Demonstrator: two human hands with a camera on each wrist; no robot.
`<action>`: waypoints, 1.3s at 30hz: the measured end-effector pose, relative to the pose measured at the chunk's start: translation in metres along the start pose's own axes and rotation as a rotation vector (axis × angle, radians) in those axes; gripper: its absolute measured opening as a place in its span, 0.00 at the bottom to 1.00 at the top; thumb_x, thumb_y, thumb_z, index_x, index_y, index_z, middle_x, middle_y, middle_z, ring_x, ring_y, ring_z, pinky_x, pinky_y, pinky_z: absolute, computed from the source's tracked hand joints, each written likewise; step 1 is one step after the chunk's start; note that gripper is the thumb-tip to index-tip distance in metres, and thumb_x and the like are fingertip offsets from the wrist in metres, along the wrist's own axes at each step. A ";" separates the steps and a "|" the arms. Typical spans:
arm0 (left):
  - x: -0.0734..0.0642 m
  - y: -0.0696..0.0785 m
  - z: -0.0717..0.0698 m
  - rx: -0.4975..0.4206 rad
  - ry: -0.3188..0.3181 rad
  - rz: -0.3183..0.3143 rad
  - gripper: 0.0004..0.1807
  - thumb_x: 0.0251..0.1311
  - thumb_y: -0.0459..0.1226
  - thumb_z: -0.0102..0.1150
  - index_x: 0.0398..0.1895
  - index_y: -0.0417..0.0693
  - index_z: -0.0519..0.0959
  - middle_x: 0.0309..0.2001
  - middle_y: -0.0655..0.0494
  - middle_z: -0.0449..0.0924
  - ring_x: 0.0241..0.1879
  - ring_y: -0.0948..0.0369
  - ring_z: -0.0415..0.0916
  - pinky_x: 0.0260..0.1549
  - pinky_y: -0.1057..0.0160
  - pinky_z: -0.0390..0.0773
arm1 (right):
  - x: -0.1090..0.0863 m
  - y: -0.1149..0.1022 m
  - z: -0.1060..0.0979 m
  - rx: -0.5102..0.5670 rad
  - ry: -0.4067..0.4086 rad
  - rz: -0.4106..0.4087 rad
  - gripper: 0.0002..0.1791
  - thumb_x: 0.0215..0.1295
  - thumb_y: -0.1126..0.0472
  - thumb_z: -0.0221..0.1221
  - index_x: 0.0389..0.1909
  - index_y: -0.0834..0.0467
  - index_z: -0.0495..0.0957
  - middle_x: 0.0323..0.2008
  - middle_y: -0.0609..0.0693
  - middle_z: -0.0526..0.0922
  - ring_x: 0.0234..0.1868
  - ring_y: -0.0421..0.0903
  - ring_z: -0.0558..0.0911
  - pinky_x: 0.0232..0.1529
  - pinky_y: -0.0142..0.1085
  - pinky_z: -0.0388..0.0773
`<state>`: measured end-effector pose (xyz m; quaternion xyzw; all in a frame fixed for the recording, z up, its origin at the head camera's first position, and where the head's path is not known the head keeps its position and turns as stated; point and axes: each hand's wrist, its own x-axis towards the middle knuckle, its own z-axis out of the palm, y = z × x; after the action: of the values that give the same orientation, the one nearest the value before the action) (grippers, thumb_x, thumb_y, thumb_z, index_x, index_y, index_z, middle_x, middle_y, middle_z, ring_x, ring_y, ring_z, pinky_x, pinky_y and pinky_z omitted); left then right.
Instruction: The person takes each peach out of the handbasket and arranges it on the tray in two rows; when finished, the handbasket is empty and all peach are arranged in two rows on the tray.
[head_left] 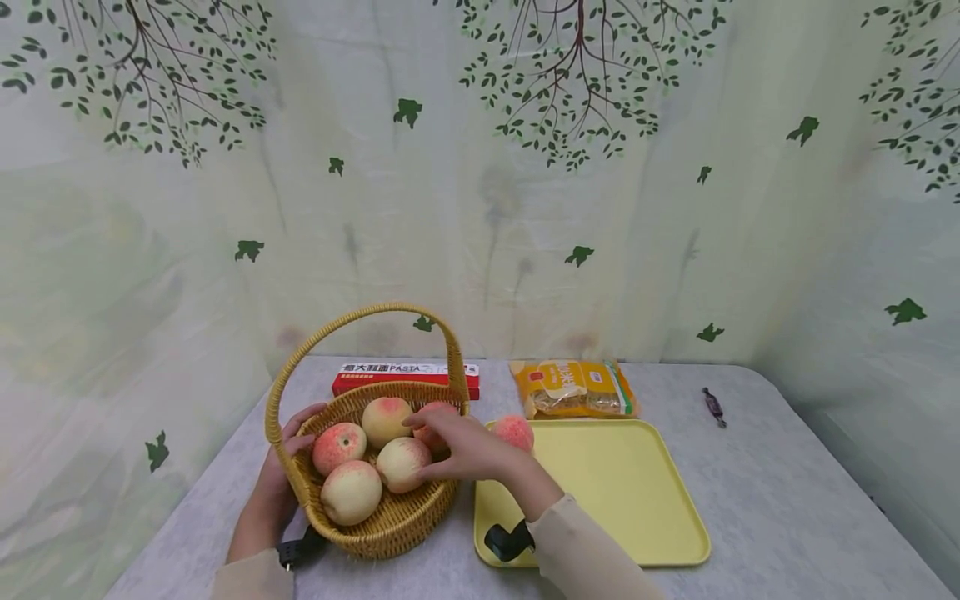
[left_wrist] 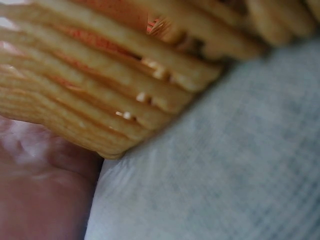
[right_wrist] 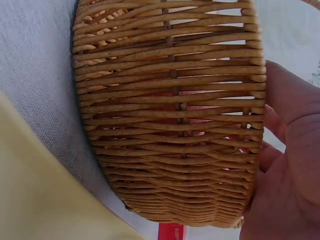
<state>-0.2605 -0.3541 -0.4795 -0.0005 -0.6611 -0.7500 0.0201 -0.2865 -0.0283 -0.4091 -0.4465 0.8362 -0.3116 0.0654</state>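
Observation:
In the head view, a wicker basket with a tall arched handle holds several pink-and-cream peaches. My left hand grips the basket's left side, its thumb over the rim. The left wrist view shows the weave close up beside the palm. Reaching over the right rim, my right hand has its fingers and thumb around a redder peach; the thumb lies against a paler peach. In the right wrist view the basket wall partly hides the fingertips.
A yellow tray lies right of the basket, with another peach at its far left corner. Behind stand a red-and-white pasta box and an orange food packet. A small dark wrapped item lies far right. A printed curtain closes off the back.

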 end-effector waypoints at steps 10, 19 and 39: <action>-0.002 -0.002 0.000 -0.006 -0.009 0.015 0.25 0.75 0.38 0.42 0.73 0.59 0.61 0.57 0.67 0.71 0.53 0.72 0.74 0.50 0.71 0.76 | 0.009 -0.002 0.001 -0.149 -0.075 0.010 0.36 0.58 0.42 0.68 0.67 0.44 0.72 0.60 0.39 0.79 0.60 0.36 0.75 0.66 0.40 0.68; -0.003 0.000 0.003 0.004 -0.002 0.017 0.25 0.75 0.37 0.40 0.74 0.58 0.60 0.58 0.67 0.69 0.53 0.73 0.74 0.50 0.72 0.76 | 0.013 -0.007 0.001 -0.196 -0.133 0.060 0.36 0.57 0.43 0.70 0.67 0.42 0.72 0.58 0.36 0.79 0.57 0.34 0.76 0.63 0.41 0.69; -0.004 0.002 0.001 -0.017 -0.064 0.044 0.25 0.76 0.38 0.40 0.74 0.57 0.59 0.58 0.66 0.73 0.54 0.72 0.76 0.52 0.71 0.76 | 0.018 -0.011 0.004 -0.224 -0.195 0.171 0.34 0.54 0.37 0.69 0.63 0.36 0.74 0.55 0.32 0.80 0.53 0.36 0.76 0.65 0.47 0.64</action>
<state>-0.2561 -0.3529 -0.4774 -0.0391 -0.6547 -0.7548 0.0156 -0.2875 -0.0484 -0.4026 -0.4064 0.8903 -0.1651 0.1222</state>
